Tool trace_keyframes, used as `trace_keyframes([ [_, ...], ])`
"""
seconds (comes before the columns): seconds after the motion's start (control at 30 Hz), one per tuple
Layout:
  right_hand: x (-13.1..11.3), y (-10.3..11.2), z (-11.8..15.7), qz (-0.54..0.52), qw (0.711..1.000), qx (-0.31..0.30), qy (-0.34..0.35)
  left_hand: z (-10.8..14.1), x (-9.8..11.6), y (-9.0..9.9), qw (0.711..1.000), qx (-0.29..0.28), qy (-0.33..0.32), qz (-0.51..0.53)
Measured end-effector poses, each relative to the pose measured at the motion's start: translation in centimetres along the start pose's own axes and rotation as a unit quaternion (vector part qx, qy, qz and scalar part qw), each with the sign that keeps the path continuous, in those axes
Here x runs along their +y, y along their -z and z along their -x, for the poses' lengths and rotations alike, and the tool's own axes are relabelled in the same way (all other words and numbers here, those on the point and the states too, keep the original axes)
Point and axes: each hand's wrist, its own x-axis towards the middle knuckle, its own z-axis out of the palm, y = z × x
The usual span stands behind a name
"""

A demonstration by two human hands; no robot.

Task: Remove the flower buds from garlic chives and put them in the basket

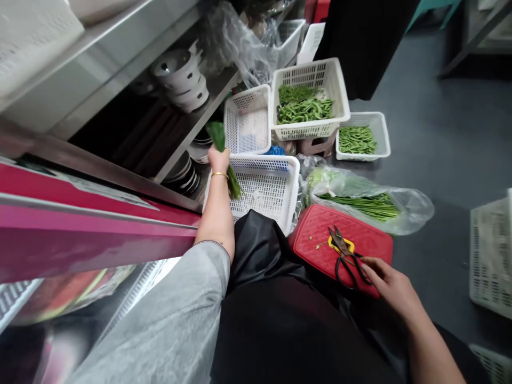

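My left hand (218, 159) is closed around a bunch of long green stalks (235, 184) with dark green leaf at the top. It reaches over the near-left part of a white plastic basket (294, 186), which has a few small bits on its floor. Black-handled scissors (342, 245) lie on a red stool (308, 226), blades pointing away from me. The fingers of my right hand (386, 280) pinch at one handle loop of these scissors. A small yellow-rimmed item (350, 245) shows under the blades.
Beyond are a smaller white basket (248, 120), a large basket of green peppers (340, 101) and a tub of green beans (357, 140). A plastic bag of green stems (412, 210) lies right. Left stands a metal shelf (216, 104) with stacked bowls (182, 80). A person's dark-clothed leg (360, 48) is ahead.
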Motion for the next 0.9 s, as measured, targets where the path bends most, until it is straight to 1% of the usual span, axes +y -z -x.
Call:
trace_keyframes([
  [0.03,0.3,-0.2,-0.4,0.006,1.0,-0.005,-0.004,-0.4,-0.3,-0.9,0.998,0.029,-0.013,-0.06],
  [0.07,0.5,-0.4,-0.7,0.011,1.0,-0.013,-0.011,-0.7,-0.7,-1.9,0.995,0.013,-0.023,-0.094],
  [0.17,1.3,-0.9,-1.4,0.02,0.998,-0.046,-0.036,-1.0,-2.8,-6.1,0.979,-0.091,-0.054,-0.176],
  [0.23,1.9,-1.3,-1.6,0.02,0.996,-0.074,-0.055,-0.5,-4.8,-9.3,0.953,-0.174,-0.078,-0.235],
  [0.3,2.5,-1.8,-1.6,0.021,0.992,-0.1,-0.074,0.0,-7.1,-12.2,0.936,-0.222,-0.083,-0.262],
  [0.37,3.2,-2.3,-1.5,0.023,0.989,-0.119,-0.089,0.3,-9.4,-14.3,0.922,-0.257,-0.084,-0.277],
  [0.43,3.7,-2.6,-1.5,0.028,0.985,-0.135,-0.099,0.1,-11.2,-15.5,0.909,-0.288,-0.087,-0.288],
  [0.5,3.8,-2.8,-1.6,0.034,0.981,-0.16,-0.107,-0.5,-12.4,-16.3,0.896,-0.316,-0.095,-0.296],
  [0.57,3.7,-2.9,-1.9,0.042,0.975,-0.184,-0.114,-1.1,-13.0,-17.0,0.885,-0.34,-0.109,-0.298],
  [0.63,3.3,-3.1,-2.3,0.054,0.971,-0.198,-0.124,-1.1,-13.4,-18.0,0.877,-0.356,-0.13,-0.294],
  [0.7,2.9,-3.2,-2.7,0.069,0.966,-0.206,-0.138,0.0,-13.9,-19.1,0.871,-0.365,-0.151,-0.291],
  [0.8,2.7,-3.5,-3.1,0.078,0.963,-0.214,-0.141,2.7,-15.4,-20.4,0.864,-0.376,-0.16,-0.295],
  [0.9,3.4,-3.4,-3.2,0.072,0.966,-0.212,-0.129,5.1,-16.7,-21.1,0.857,-0.391,-0.158,-0.297],
])
